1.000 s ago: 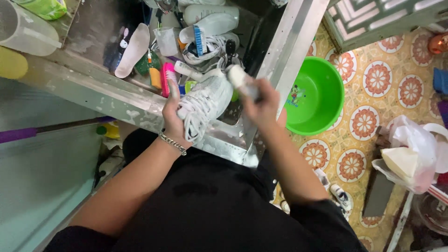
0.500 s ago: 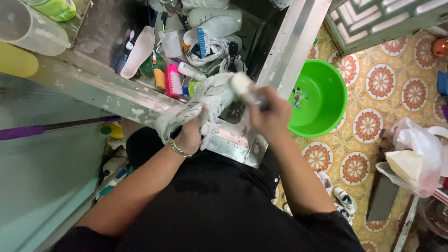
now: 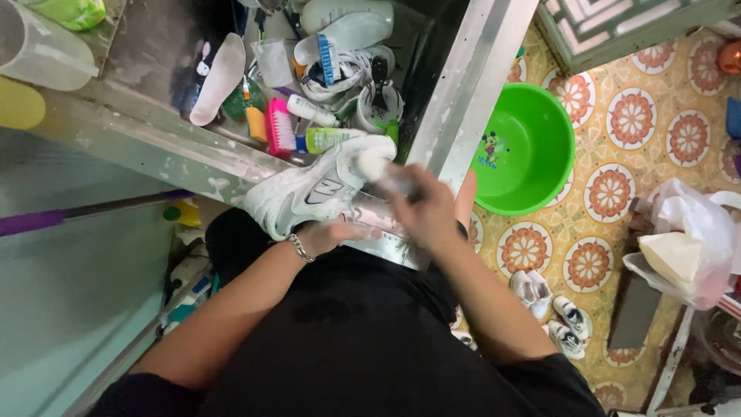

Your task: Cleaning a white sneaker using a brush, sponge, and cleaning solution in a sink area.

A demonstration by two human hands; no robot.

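Observation:
A white sneaker [image 3: 309, 189], wet and soapy, lies on its side over the front rim of a steel sink [image 3: 154, 154]. My left hand [image 3: 332, 234] grips it from below near the sole; a chain bracelet sits on that wrist. My right hand [image 3: 421, 205] is blurred and closed around a brush [image 3: 378, 168] whose pale head presses against the sneaker's heel end.
The sink holds a pink brush [image 3: 279, 130], a blue-bristled brush [image 3: 343, 38], an insole [image 3: 218, 77], bottles and another white shoe [image 3: 363, 77]. A green basin [image 3: 532, 147] stands on the patterned tile floor, with small sneakers [image 3: 552, 305] and a plastic bag [image 3: 687, 243] at right.
The sneaker has turned onto its side and swung left across the sink rim. My left hand shifted from above the laces to beneath the shoe; my right hand kept scrubbing with the brush.

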